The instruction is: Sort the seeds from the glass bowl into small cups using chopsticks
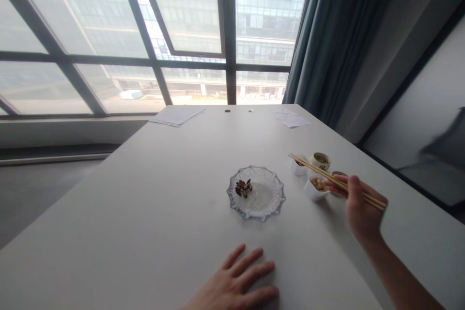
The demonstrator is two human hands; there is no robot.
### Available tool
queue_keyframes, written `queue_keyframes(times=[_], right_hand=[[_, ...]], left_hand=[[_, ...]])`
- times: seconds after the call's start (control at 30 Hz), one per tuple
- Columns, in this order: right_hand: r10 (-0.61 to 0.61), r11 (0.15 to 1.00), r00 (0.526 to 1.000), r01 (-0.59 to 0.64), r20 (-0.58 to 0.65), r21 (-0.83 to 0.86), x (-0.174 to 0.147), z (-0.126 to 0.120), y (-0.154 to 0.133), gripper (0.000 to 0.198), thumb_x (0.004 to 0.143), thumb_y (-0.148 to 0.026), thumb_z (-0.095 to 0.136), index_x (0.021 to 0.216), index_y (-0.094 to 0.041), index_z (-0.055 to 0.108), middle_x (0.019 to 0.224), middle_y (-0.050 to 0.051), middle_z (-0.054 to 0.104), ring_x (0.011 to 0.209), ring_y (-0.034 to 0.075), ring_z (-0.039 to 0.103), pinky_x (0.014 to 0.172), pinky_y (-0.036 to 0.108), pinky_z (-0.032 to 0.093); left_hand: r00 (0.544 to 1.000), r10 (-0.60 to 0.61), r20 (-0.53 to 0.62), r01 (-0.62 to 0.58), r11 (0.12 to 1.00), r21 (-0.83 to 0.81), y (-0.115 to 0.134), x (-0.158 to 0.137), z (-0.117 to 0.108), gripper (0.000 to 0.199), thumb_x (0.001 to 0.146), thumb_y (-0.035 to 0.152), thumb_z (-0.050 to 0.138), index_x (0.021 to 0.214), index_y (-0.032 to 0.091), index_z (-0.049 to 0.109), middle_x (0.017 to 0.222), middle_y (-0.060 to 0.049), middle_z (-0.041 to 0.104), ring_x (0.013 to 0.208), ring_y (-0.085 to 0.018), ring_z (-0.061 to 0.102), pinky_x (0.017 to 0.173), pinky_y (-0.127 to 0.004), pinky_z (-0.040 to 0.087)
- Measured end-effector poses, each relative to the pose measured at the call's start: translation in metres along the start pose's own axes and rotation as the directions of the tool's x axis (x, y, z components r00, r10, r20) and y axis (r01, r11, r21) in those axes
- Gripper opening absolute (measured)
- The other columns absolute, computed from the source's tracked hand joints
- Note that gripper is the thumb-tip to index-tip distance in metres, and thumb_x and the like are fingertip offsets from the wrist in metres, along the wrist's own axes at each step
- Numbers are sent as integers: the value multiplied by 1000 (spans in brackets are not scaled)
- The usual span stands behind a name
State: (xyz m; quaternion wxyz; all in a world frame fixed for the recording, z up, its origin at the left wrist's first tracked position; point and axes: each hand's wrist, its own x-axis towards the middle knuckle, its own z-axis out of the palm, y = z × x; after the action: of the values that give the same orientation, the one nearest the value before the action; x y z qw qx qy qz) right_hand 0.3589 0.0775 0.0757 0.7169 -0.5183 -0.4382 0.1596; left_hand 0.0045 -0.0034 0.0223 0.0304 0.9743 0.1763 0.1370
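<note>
My right hand (363,208) grips a pair of wooden chopsticks (329,174), which slant up and left above several small cups. Under the sticks' tips is a white cup (298,166) with something dark inside. A nearer white cup (315,191) holds pale, nut-like pieces. Behind stands a cream cup (320,161) with dark marking, and another cup (339,177) is partly hidden by my hand. The scalloped clear glass plate (267,196) carries a small cluster of dark brown, seed-like pieces (243,187) on its left. My left hand (241,278) lies with fingers spread on the table, in front of the plate.
The white table (156,213) reaches toward the windows. Papers (178,115) lie at its far left, with another sheet (290,117) at the far right. Two small round fittings (227,111) sit near the far edge. A dark curtain (327,34) hangs beyond the right side.
</note>
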Motion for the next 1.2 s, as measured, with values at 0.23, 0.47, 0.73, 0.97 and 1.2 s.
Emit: queue_keyframes(times=[0.23,0.47,0.73,0.97,1.2], right_hand=[[6,998,901,-31,434,50,-44,30,-6,37,101,-51,69,94,-17,83,82,11,83,69,26,82,62,35,70],[1,997,815,-44,580,60,-57,45,-2,37,103,-51,65,95,-19,83,86,11,82,75,26,82,62,34,70],[66,988,840,-130,538,83,-59,44,6,42,101,-56,66,101,-18,84,92,12,85,84,31,84,65,37,72],[58,992,859,-108,509,68,-42,32,1,48,101,-59,64,97,-16,84,86,14,84,76,30,84,63,38,72],[57,991,835,-115,547,72,-46,37,2,40,100,-53,69,94,-17,85,81,11,83,70,27,83,60,35,71]], left_hand=[[1000,-11,-11,11,1000,10,0,-1,3,49,101,18,75,147,30,61,163,-1,54,153,-27,47,133,-49,22],[1000,-8,-26,8,1000,17,0,-1,3,49,101,17,75,146,31,61,162,-1,55,153,-27,47,133,-48,22],[1000,-14,0,14,1000,4,1,0,3,51,100,18,76,147,30,60,163,-1,53,154,-28,46,133,-49,22],[1000,-17,-17,17,1000,-9,1,2,-1,45,102,19,74,144,30,62,160,-1,57,152,-27,48,133,-47,25],[1000,-8,-30,9,1000,14,0,0,0,49,100,18,75,146,30,61,160,-1,57,152,-27,49,133,-46,25]])
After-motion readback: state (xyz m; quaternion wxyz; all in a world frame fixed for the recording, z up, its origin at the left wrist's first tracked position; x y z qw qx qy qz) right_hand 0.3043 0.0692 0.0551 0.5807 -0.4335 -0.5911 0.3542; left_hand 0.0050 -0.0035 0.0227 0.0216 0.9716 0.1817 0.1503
